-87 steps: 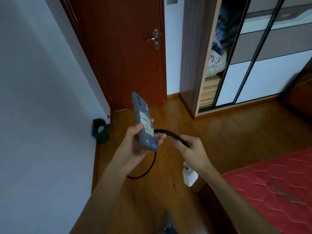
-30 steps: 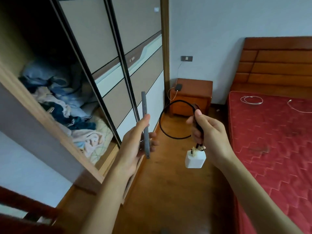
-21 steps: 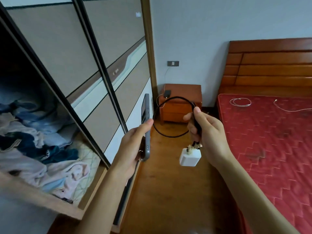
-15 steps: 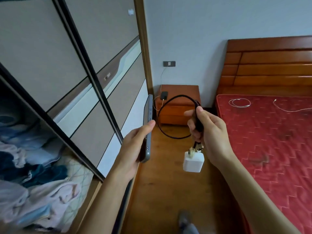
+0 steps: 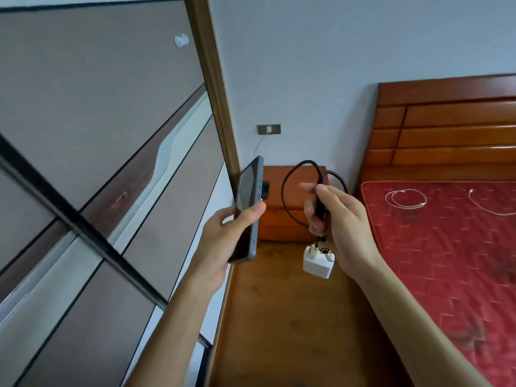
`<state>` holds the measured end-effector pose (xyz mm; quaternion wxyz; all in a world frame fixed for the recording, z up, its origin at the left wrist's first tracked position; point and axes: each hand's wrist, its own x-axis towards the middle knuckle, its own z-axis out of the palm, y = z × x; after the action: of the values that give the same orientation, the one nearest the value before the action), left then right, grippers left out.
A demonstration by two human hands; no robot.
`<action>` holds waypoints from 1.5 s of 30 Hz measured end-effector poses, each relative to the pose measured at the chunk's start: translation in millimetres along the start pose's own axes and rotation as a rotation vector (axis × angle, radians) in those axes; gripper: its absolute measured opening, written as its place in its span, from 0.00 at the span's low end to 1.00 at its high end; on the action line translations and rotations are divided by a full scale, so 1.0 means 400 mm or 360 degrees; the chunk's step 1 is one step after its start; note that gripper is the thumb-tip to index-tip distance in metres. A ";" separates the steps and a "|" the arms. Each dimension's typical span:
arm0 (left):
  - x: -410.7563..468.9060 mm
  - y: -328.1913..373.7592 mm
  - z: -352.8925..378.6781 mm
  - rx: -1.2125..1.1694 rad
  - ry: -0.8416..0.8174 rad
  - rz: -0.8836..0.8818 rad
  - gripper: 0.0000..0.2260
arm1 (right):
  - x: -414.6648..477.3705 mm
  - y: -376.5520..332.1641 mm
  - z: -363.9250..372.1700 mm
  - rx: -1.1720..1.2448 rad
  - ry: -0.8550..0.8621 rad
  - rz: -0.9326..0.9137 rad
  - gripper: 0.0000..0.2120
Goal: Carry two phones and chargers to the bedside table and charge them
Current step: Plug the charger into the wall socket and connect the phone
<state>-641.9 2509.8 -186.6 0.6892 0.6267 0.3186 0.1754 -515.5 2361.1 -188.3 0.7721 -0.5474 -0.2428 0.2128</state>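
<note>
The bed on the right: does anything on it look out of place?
Yes. Two thin white cables lie loose on the bare red mattress: a coiled cable near the headboard, and a second cable trailing off to the right. They look stray there, away from the bedside table and the wall socket.

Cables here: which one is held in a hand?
The black cable, gripped by the right hand, white charger plug dangling below. The coiled white cable and the straighter white one lie on the red mattress.

Soft, even daylight fills the room and shadows are faint. Glare streaks the glossy headboard (image 5: 446, 121) at two o'clock. The wardrobe doors (image 5: 83, 135) at nine o'clock look slanted and slightly blurred.
</note>
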 end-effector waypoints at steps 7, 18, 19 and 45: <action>0.308 0.069 0.016 -0.0066 0.0043 0.0008 0.34 | 0.311 0.040 0.018 -0.0124 -0.0052 -0.0054 0.12; 0.844 0.152 -0.047 -0.0137 -0.0089 -0.0095 0.30 | 0.787 0.208 0.086 -0.0021 0.0256 -0.0050 0.14; 0.890 0.163 -0.055 -0.0126 -0.0108 -0.0090 0.30 | 0.830 0.224 0.092 -0.0020 0.0293 -0.0028 0.14; 1.858 -0.091 0.260 0.0101 0.0035 -0.0374 0.10 | 1.692 0.614 -0.280 0.0081 0.0752 0.0846 0.17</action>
<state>-32.4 2902.5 -383.8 0.6813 0.6045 0.4028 0.0901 72.8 2756.3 -356.8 0.7381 -0.6061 0.0987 0.2797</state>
